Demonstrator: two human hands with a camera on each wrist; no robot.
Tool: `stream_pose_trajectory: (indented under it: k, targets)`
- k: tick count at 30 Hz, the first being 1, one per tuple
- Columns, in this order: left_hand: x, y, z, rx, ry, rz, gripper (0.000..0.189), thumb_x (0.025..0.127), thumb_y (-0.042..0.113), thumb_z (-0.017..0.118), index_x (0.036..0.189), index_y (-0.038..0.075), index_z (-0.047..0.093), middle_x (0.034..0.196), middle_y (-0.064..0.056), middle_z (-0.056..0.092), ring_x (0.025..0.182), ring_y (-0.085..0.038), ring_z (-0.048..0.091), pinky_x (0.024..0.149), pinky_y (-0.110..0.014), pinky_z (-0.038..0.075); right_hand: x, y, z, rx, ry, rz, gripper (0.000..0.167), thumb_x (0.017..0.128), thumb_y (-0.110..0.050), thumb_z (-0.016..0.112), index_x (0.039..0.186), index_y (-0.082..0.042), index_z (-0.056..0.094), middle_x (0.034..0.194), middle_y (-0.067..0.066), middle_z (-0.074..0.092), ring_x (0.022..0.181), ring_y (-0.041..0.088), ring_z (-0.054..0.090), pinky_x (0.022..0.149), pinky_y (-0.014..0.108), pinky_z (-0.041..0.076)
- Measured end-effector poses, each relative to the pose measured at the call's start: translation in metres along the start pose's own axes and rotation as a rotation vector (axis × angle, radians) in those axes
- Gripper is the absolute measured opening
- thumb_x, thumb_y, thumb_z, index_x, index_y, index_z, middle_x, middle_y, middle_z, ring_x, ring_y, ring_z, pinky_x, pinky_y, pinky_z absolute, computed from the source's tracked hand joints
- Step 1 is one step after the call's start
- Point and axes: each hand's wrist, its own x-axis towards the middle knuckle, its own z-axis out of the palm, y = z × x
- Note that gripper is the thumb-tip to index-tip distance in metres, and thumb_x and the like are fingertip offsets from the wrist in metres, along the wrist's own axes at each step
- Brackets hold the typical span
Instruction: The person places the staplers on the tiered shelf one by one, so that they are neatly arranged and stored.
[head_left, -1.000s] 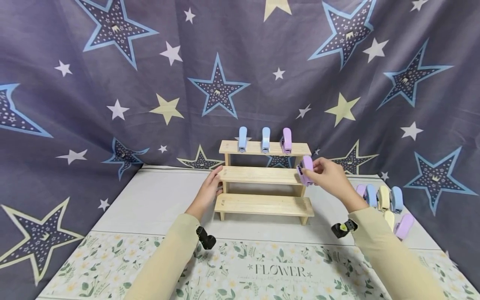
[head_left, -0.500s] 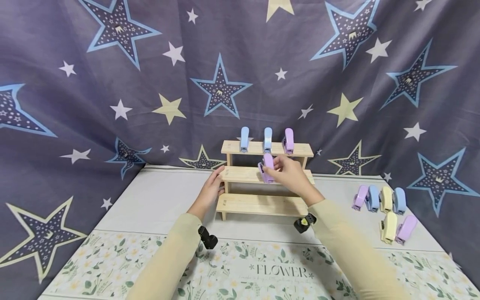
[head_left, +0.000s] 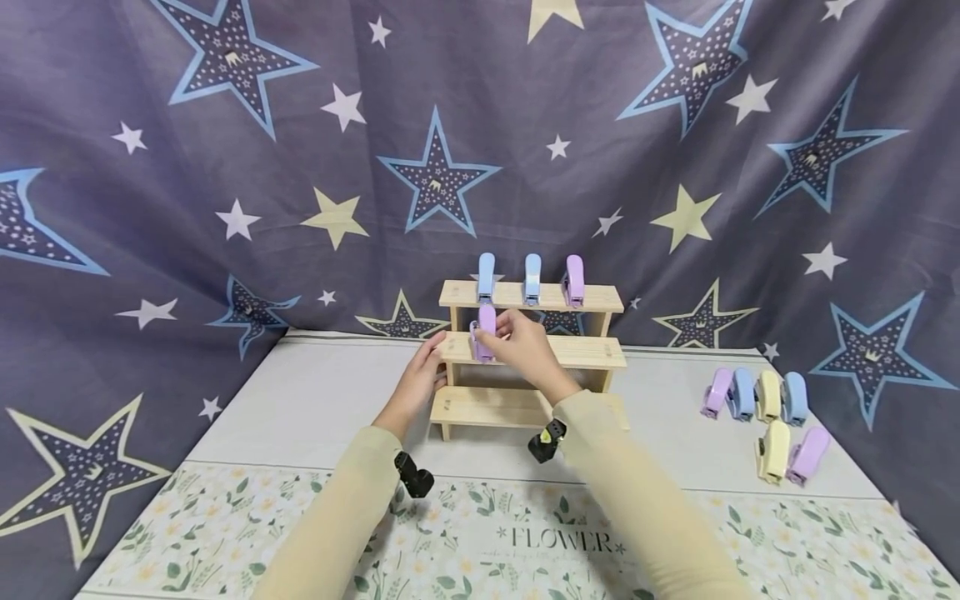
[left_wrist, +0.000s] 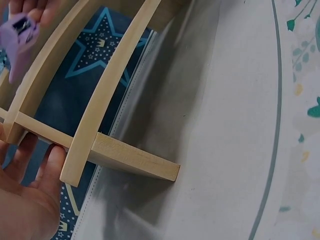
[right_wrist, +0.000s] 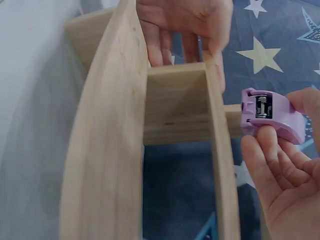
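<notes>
My right hand pinches a small purple stapler between thumb and fingers, over the left part of the middle tier of a wooden three-tier shelf. Whether the stapler touches that tier I cannot tell; in the right wrist view this purple stapler shows its metal end. With my left hand I grip the left end of the middle tier; in the left wrist view the fingers lie against its side support. On the top tier stand a blue stapler, another blue stapler and a purple one.
At the right of the table, several more staplers stand in a group: purple, blue and yellow among them. A star-printed curtain hangs behind the shelf. A flower-print mat covers the table's front.
My right hand has carried the purple stapler leftward along the middle tier, from its right end to its left part. My left hand has stayed at the shelf's left end.
</notes>
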Motion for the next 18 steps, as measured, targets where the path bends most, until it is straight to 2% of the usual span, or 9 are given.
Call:
stream_pose_trajectory:
  k: [8,18]
  targets:
    - [-0.001,-0.001,0.001,-0.005,0.003,-0.006,0.047,0.111,0.019,0.028,0.158,0.014,0.031,0.155,-0.022,0.036,0.138,-0.04,0.04,0.113,-0.052,0.037,0.007,-0.005,0.022,0.024,0.032,0.019,0.034,0.09,-0.037,0.076,0.097,-0.007,0.061,0.086,0.004,0.066,0.075,0.017,0.061,0.062,0.026,0.05]
    - [0.0,0.0,0.0,0.001,-0.002,-0.01,0.047,0.111,0.019,0.027,0.158,0.012,0.029,0.155,-0.023,0.034,0.138,-0.042,0.039,0.113,-0.053,0.037,0.015,-0.009,0.035,0.022,0.028,0.046,0.037,0.09,-0.039,0.076,0.097,-0.006,0.06,0.084,0.004,0.067,0.074,0.016,0.061,0.063,0.025,0.051]
